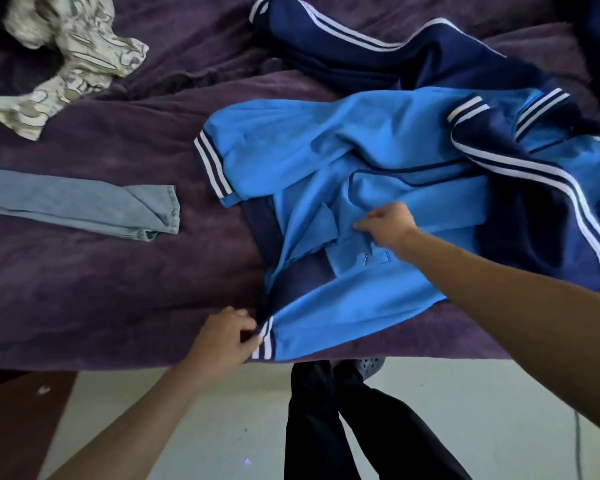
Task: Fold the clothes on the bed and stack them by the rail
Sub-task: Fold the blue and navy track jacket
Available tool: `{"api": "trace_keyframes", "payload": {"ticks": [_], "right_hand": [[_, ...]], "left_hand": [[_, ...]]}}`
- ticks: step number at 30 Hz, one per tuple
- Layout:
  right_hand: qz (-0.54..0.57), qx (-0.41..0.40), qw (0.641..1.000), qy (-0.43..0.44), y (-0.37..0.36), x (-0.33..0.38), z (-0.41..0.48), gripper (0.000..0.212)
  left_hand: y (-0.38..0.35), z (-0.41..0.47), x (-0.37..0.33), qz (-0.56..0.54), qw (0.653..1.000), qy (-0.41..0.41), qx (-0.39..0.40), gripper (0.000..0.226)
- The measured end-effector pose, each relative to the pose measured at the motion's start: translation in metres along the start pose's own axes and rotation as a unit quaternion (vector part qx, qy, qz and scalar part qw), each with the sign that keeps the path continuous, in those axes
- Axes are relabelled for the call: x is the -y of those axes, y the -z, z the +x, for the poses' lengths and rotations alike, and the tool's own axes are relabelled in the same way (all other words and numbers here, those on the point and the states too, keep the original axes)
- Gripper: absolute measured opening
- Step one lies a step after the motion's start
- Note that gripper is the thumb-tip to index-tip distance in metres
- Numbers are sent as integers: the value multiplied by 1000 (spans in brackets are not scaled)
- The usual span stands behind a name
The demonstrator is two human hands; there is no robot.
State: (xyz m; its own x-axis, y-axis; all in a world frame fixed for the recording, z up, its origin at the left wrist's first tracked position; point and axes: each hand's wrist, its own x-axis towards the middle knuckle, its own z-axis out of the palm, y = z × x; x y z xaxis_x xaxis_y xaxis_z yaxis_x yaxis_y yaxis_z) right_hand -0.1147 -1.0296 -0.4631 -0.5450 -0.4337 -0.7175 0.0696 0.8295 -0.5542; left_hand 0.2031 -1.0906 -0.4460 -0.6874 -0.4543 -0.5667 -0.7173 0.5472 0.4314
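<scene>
The bed [84, 289], covered in a purple blanket, carries all the clothes; no rail shows in this view, so where the stack should go cannot be told.

The blue jacket [343, 140] lies rumpled on the near right of the bed, its lower edge close to the drop. Its navy sleeve [534, 209] with white stripes is tangled over the body, and the navy striped garment [343, 53] behind touches it. A pull on the jacket would likely drag that garment along or bunch the sleeve into the fold.

The pale jeans [77, 202] lie folded flat to the left, well apart. The patterned cloth [80, 53] sits crumpled at the far left corner, not yet folded.

The right hand [388, 225] reaches to the middle of the jacket, its grip narrow, pinching a flap of blue cloth near the zip. The left hand [229, 337] is at the bed's near edge, its grip closed on the striped hem [265, 341].

Two things could go wrong. The cloth looks slick, so a thin pinch may slip when tension comes on. And the hem sits right at the edge: if the left hand lets go early, that corner could slide off toward the floor and pull the front crooked.
</scene>
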Motion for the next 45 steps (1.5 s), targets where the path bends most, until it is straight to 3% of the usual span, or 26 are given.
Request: {"api": "trace_keyframes", "payload": {"ticks": [3, 6, 7, 10, 13, 16, 19, 22, 24, 26, 28, 31, 36, 38, 40, 42, 44, 45], "right_hand": [[137, 36, 989, 54, -11, 68, 4, 10], [162, 179, 966, 93, -30, 135, -2, 3], [143, 191, 965, 110, -38, 146, -2, 4], [-16, 85, 975, 204, -57, 138, -4, 15], [-198, -26, 954, 224, -62, 85, -16, 21], [-254, -28, 927, 274, -73, 38, -33, 25], [-278, -36, 890, 359, -100, 28, -42, 46], [-383, -19, 879, 284, -140, 33, -35, 97], [-424, -15, 883, 200, -165, 32, -26, 111], [-442, -22, 885, 144, -179, 27, -21, 96], [-430, -45, 892, 129, -178, 22, -21, 75], [-367, -106, 909, 167, -167, 30, -21, 60], [-270, -214, 894, 285, -189, 112, -21, 53], [-248, -150, 915, 279, -220, 142, -14, 56], [-219, 12, 952, 214, -249, 154, -7, 61], [-190, 135, 960, 158, -261, 151, 0, 71], [-108, 110, 976, 154, -251, 141, 6, 62], [-77, 36, 981, 172, -236, 135, 10, 49]], "left_hand": [[-19, -7, -7, 40, 998, 20, 47, 22], [-22, -4, -8, 38, 994, 32, 94, 22], [-17, -2, -6, -8, 992, 42, 120, 20], [5, 3, 12, -206, 960, 123, 147, 12], [31, 27, 43, -272, 939, 208, -3, 24], [67, 77, 69, -350, 885, 276, -134, 26], [112, 147, 88, -370, 851, 272, -254, 33], [158, 214, 89, -315, 872, 212, -310, 49], [175, 251, 84, -305, 898, 173, -267, 67], [177, 274, 77, -264, 934, 147, -189, 67], [175, 283, 78, -147, 972, 120, -140, 50], [210, 287, 83, -29, 982, 66, -175, 29], [319, 320, 85, 107, 953, 22, -283, 29], [345, 334, 92, 134, 946, 14, -294, 36], [349, 338, 108, 140, 951, 43, -272, 55], [338, 327, 130, 90, 956, 93, -265, 73], [319, 307, 147, 21, 946, 103, -305, 72], [305, 293, 152, 17, 942, 71, -327, 68]]}}
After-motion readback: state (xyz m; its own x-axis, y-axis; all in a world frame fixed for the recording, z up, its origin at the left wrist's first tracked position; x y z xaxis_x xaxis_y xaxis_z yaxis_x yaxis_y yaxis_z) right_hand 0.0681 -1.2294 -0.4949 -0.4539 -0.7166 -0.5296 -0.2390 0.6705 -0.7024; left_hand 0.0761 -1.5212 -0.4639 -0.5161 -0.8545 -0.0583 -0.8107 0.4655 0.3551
